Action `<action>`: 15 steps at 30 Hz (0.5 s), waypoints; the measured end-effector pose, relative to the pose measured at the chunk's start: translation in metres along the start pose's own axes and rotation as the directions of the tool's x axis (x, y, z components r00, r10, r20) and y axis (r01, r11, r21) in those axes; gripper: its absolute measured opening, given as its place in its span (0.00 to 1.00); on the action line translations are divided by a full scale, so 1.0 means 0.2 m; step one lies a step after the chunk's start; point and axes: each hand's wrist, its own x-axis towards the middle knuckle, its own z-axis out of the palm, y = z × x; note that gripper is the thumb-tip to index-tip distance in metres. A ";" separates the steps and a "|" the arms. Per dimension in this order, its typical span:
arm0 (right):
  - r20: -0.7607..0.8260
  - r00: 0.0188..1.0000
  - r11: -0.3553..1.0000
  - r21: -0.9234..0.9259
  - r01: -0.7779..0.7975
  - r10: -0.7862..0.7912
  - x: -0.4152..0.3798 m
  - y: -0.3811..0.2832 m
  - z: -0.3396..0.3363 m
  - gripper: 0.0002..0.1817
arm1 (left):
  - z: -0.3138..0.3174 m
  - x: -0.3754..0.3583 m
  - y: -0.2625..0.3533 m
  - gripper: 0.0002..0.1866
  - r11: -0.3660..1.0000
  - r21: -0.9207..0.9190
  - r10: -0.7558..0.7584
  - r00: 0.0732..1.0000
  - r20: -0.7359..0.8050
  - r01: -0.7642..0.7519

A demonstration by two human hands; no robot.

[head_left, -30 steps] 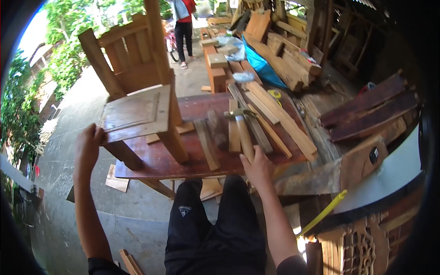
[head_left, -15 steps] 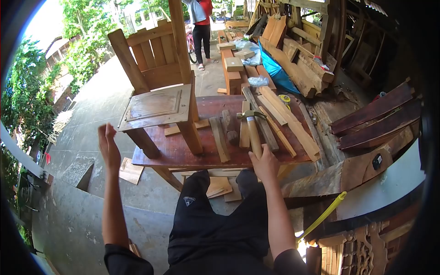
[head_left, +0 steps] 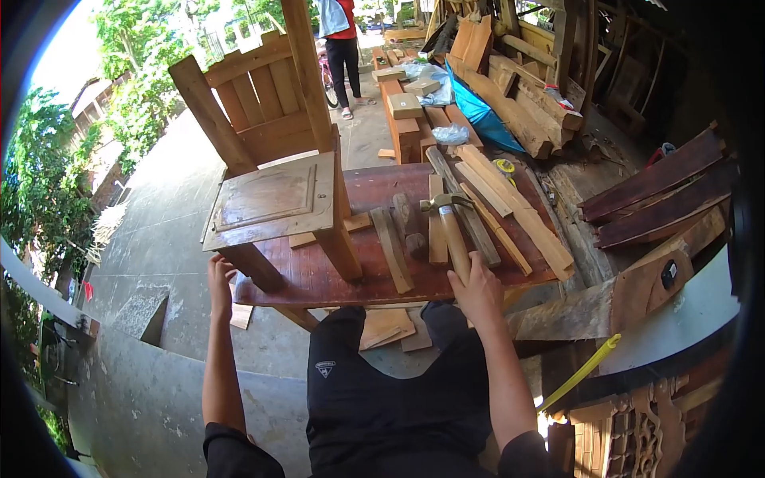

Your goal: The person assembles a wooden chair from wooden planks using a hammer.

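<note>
My right hand (head_left: 480, 296) is wrapped around the wooden handle of a claw hammer (head_left: 454, 239). The hammer's metal head points away from me, over the wood pieces on the table. To the left, my left hand (head_left: 221, 280) is loosely bent and holds nothing, with the thumb apart from the fingers. It is just below the seat corner of a small wooden chair (head_left: 267, 199), near its front left leg. That chair stands upright on the reddish-brown wooden table (head_left: 319, 293), its slatted back on the far side.
Wood strips (head_left: 514, 211) and short blocks (head_left: 391, 248) lie across the table's right half, near a yellow tape measure (head_left: 504, 166). A person (head_left: 343, 64) stands beyond the table. Stacked timber (head_left: 526, 103) fills the back right; dark planks (head_left: 661, 195) lean at the right.
My left hand has come down from beside the chair seat to below its corner. My right hand and the hammer have shifted slightly right and down in view, as the view itself moved.
</note>
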 end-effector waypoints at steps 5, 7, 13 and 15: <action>-0.069 0.995 0.971 -0.231 0.056 -0.074 0.04 -0.04 0.00 0.31 | -0.04 0.33 -0.06 0.31 0.992 0.102 0.062 0.991 0.117 -0.074; -0.103 0.988 0.949 -0.305 0.078 -0.114 0.05 -0.11 -0.02 0.33 | -0.01 0.41 -0.06 0.31 0.974 0.218 0.043 0.994 0.096 -0.063; -0.050 0.961 0.963 -0.012 0.271 -0.271 -0.02 -0.55 -0.07 0.41 | 0.08 0.69 -0.03 0.31 0.959 0.282 0.009 0.993 0.118 -0.042; -0.004 0.928 0.915 0.162 0.369 -0.373 -0.02 -0.67 -0.04 0.43 | 0.12 0.74 -0.04 0.31 0.959 0.281 -0.003 0.993 0.120 -0.031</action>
